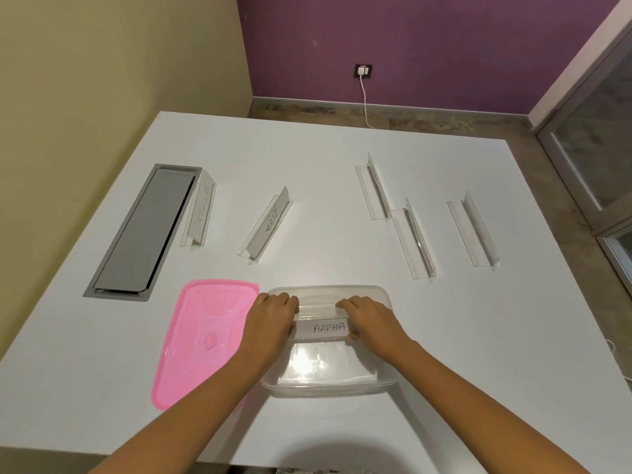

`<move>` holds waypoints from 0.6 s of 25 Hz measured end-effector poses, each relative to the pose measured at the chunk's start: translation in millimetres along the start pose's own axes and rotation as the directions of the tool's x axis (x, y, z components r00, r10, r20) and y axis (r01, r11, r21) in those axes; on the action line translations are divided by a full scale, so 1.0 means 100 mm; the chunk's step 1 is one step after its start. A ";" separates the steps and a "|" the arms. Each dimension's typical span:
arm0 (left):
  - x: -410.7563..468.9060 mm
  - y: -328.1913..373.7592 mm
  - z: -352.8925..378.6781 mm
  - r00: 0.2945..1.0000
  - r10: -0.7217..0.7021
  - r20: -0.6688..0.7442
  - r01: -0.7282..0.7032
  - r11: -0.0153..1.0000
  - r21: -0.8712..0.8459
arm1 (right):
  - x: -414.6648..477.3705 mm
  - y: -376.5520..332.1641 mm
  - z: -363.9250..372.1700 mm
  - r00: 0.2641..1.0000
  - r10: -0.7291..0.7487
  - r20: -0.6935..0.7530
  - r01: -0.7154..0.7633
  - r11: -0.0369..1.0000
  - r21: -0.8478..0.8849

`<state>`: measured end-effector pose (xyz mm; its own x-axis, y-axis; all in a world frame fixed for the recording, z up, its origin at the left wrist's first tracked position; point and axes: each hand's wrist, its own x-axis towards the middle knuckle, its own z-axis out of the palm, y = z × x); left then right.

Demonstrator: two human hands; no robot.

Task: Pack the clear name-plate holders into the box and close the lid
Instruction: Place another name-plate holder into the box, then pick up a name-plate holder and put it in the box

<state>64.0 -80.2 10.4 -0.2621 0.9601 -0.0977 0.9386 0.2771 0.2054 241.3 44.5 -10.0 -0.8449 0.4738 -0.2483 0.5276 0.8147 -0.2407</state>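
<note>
Both hands (273, 319) (371, 319) grip the ALPHA holder (329, 327) inside the box (328, 383), pink lid (201, 340) alongside.

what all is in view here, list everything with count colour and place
name-plate holders on the table: 5, clear; SATMAN far left, ZEBRA centre-left, three right
ALPHA holder: 1, clear, held over the box
box: 1, clear, near centre
lid: 1, pink, left of the box
cable hatch: 1, grey, left in the table
table: 1, white
charger and cable: 1, white, purple back wall
left hand: grips the ALPHA holder's left end
right hand: grips its right end
</note>
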 end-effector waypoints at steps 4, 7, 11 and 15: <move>0.00 0.03 0.06 1.000 -0.017 0.011 0.017 1.000 -0.007 | -0.05 0.06 -0.21 0.957 -0.012 -0.291 0.025 0.999 0.043; -0.03 0.05 0.07 0.999 -0.025 -0.020 0.024 0.998 -0.057 | 0.02 0.40 -0.38 0.796 0.158 -0.584 -0.119 0.987 0.105; -0.03 0.05 0.04 1.000 -0.006 -0.027 0.005 0.999 -0.039 | 0.23 1.02 -0.45 0.687 0.585 -0.430 -0.549 0.806 0.219; -0.02 0.04 0.08 0.999 -0.041 -0.006 0.040 0.996 -0.077 | 0.36 1.31 -0.41 0.616 0.775 -0.138 -0.723 0.626 0.291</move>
<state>69.6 -81.7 3.8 -0.3014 0.9483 -0.0996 0.9073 0.3174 0.2758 276.8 182.3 -12.0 -0.1236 0.9699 -0.2097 0.9671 0.0703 -0.2446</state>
